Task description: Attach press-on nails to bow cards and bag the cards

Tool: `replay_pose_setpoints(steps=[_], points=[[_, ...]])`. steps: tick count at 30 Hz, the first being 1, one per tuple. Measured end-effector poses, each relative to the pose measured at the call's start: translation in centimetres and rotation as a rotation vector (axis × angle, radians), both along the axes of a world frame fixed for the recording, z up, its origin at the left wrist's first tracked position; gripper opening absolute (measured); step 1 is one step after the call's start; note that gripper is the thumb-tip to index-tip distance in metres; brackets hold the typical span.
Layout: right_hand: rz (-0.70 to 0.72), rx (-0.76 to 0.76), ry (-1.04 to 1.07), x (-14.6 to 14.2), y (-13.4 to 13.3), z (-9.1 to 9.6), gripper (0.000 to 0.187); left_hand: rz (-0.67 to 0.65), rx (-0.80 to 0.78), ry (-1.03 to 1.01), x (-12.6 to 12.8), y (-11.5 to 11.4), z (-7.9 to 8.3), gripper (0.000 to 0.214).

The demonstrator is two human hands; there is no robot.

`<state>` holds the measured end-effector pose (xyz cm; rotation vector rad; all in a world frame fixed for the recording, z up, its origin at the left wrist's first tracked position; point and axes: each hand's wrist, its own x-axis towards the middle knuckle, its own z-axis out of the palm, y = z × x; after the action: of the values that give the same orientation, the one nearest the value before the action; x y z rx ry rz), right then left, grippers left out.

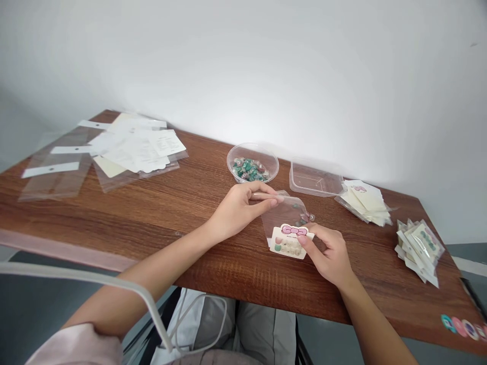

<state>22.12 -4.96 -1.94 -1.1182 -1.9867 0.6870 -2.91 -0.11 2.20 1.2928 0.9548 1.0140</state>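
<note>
My left hand (pixel 238 208) pinches the upper edge of a small clear plastic bag (pixel 286 213) in the middle of the wooden table (pixel 160 213). My right hand (pixel 329 253) grips a white card (pixel 288 242) with a pink bow print and small pastel pieces on it, its top edge at the bag's mouth. Just behind the bag stands a round clear bowl (pixel 252 163) holding several green and red small pieces.
An empty clear rectangular tub (pixel 315 178) sits right of the bowl, with a pile of white cards (pixel 365 202) beside it. Packed bags (pixel 418 249) lie at the right edge. Clear bags and paper sheets (pixel 114 149) cover the far left. Stickers (pixel 464 327) line the near right corner.
</note>
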Motion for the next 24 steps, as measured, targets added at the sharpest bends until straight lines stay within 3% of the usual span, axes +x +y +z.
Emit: replay_pose_setpoints(steps=[10, 24], points=[[-0.006, 0.046, -0.028, -0.21, -0.06, 0.27, 0.015, -0.021, -0.105, -0.103, -0.04, 0.23, -0.35, 0.028], [-0.007, 0.117, -0.038, -0.23, -0.06, 0.36, 0.013, -0.078, -0.057, -0.042, -0.16, 0.16, -0.15, 0.022]])
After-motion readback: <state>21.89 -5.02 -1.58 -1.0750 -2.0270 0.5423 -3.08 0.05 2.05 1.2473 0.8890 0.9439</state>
